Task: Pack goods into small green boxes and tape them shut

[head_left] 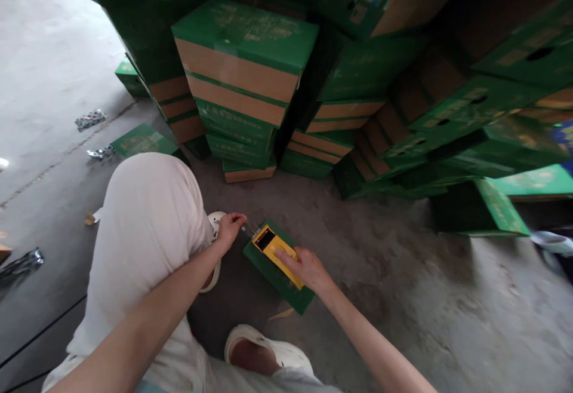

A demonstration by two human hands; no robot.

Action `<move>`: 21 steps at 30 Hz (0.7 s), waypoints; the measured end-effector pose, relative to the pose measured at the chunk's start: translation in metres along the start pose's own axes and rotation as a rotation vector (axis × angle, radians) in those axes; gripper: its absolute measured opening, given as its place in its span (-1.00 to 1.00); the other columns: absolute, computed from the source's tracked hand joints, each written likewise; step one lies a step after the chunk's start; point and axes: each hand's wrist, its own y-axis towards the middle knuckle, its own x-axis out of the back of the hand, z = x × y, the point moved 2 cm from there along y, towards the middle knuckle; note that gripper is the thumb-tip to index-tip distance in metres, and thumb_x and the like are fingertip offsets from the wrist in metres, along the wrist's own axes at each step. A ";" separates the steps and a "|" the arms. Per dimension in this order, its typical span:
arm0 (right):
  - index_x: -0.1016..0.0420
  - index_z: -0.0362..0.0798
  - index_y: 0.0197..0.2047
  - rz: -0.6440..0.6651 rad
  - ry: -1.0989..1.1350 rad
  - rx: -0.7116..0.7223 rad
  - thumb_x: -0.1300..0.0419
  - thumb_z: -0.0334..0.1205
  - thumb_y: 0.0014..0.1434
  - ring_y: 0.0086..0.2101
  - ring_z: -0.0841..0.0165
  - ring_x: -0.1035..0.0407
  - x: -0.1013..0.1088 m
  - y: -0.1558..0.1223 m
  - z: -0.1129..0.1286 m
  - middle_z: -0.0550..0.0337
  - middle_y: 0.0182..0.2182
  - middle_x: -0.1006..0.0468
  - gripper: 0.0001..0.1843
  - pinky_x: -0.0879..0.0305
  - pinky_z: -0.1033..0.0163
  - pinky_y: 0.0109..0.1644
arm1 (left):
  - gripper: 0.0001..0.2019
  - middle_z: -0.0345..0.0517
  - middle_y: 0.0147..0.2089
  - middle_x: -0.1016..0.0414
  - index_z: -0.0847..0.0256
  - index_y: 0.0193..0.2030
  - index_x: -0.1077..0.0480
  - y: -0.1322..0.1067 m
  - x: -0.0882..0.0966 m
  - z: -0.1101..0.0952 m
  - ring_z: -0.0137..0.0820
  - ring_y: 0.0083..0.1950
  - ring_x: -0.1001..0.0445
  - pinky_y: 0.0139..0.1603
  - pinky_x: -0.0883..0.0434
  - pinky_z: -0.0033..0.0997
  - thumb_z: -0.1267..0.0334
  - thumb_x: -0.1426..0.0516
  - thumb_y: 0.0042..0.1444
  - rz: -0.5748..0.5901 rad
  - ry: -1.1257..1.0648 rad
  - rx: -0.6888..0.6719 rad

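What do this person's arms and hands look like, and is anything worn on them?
Both forearms are bare to the frame's edge, with no sleeves showing. The left hand and right hand wear no gloves. No watch or bracelet is visible, and the fingers are too small to rule out rings. The person also wears pale trousers and white shoes.

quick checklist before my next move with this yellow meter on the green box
1. Yellow meter lies flat on the small green box: ok.
2. Right hand lies on the meter's near end: ok.
3. Left hand pinches the thin metal pins at the meter's far end: ok.
4. Screen readable: cannot tell, it looks dark.
5. Box rests on the concrete floor: ok.
6. Stacked boxes behind stand straight: not ok, those on the right lean.
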 end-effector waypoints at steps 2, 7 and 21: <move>-0.45 -0.02 -0.46 -0.005 -0.033 -0.022 -0.16 0.33 0.26 -0.42 0.27 -0.43 0.000 0.002 0.005 0.09 -0.52 -0.51 -0.42 -0.10 0.27 -0.40 | -0.85 -0.09 -0.33 -0.61 0.21 -0.37 -0.55 0.000 -0.005 0.006 -0.36 -0.26 -0.53 -0.16 -0.43 -0.42 0.17 -0.32 0.01 -0.003 0.012 0.012; -0.47 -0.06 -0.46 0.000 -0.104 -0.050 -0.13 0.26 0.32 -0.40 0.29 -0.44 0.000 0.004 0.008 0.10 -0.50 -0.51 -0.44 -0.07 0.30 -0.41 | -0.77 -0.03 -0.30 -0.62 0.24 -0.32 -0.56 -0.014 -0.030 0.023 -0.28 -0.23 -0.58 -0.12 -0.49 -0.32 0.09 -0.31 0.05 0.068 0.047 0.053; -0.49 -0.09 -0.41 0.062 -0.057 -0.070 -0.13 0.30 0.33 -0.38 0.33 -0.47 -0.006 0.002 0.003 0.11 -0.46 -0.56 -0.40 -0.05 0.34 -0.44 | -0.48 -0.05 0.43 -0.37 0.13 0.36 -0.40 -0.077 -0.012 0.012 -0.15 0.48 -0.26 0.55 -0.09 0.01 0.10 0.02 0.33 0.437 -0.052 -0.178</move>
